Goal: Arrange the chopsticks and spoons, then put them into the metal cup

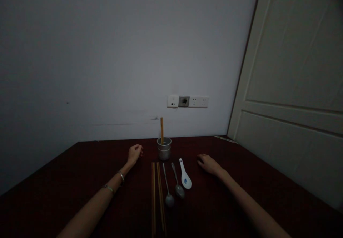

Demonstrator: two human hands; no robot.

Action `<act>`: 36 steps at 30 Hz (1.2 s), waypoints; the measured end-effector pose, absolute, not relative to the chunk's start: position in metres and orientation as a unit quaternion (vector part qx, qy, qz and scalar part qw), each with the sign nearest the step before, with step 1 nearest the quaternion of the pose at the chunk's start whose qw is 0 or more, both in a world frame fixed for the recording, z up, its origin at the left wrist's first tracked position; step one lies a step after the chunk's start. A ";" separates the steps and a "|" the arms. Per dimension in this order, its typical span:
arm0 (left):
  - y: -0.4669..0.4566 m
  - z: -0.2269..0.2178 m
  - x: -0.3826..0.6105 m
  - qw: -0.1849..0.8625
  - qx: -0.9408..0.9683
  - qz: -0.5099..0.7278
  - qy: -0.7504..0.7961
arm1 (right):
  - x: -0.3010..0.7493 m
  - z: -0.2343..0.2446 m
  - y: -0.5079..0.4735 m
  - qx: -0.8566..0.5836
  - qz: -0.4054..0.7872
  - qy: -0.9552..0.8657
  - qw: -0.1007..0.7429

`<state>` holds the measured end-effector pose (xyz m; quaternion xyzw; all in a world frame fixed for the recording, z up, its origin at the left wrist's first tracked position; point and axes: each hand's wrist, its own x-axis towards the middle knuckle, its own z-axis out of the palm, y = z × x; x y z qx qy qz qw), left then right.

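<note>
My left hand (134, 154) rests on the dark red table, its fingers curled in a loose fist with nothing seen in them. Just right of it stands a grey metal cup (164, 150), upright, with a pair of wooden chopsticks (162, 130) in it. My right hand (208, 163) lies palm down on the tabletop, holding nothing. Between my arms lie wooden chopsticks (153, 198), more chopsticks (161, 198), a long-handled metal spoon (169, 199), a shorter metal spoon (179, 191) and a white ceramic spoon (185, 181) with a blue mark. The ceramic spoon is nearest my right hand.
The table (211, 202) meets a pale wall (120, 52) behind the cup. Wall sockets (198, 102) sit above its back edge. A white panelled door (294, 88) stands along the right side. A thin flat strip (225, 139) lies at the back right corner.
</note>
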<state>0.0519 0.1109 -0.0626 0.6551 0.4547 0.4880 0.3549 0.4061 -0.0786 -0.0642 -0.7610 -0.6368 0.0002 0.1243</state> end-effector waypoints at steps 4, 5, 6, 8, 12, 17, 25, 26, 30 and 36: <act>0.111 -0.063 0.044 0.384 0.687 0.415 0.457 | 0.390 -0.075 -0.088 -0.788 -0.048 -0.603 0.113; 0.111 -0.062 0.041 0.383 0.689 0.404 0.464 | 0.388 -0.077 -0.089 -0.794 -0.056 -0.595 0.116; 0.110 -0.061 0.038 0.378 0.692 0.394 0.473 | 0.386 -0.079 -0.089 -0.797 -0.061 -0.589 0.121; 0.108 -0.057 0.031 0.354 0.707 0.370 0.488 | 0.386 -0.081 -0.090 -0.797 -0.064 -0.585 0.134; 0.095 -0.045 0.026 0.257 0.769 0.318 0.491 | 0.388 -0.081 -0.091 -0.794 -0.068 -0.583 0.161; 0.066 -0.031 0.035 0.215 0.826 0.243 0.461 | 0.389 -0.082 -0.091 -0.793 -0.066 -0.582 0.165; 0.028 -0.038 0.046 0.195 0.856 0.180 0.443 | 0.393 -0.088 -0.089 -0.791 -0.064 -0.590 0.150; 0.025 -0.040 0.047 0.194 0.853 0.179 0.450 | 0.394 -0.089 -0.088 -0.791 -0.065 -0.590 0.150; 0.015 -0.043 0.055 0.188 0.827 0.184 0.496 | 0.394 -0.090 -0.088 -0.790 -0.065 -0.591 0.150; 0.005 -0.043 0.065 0.157 0.817 0.159 0.532 | 0.392 -0.089 -0.090 -0.791 -0.074 -0.588 0.152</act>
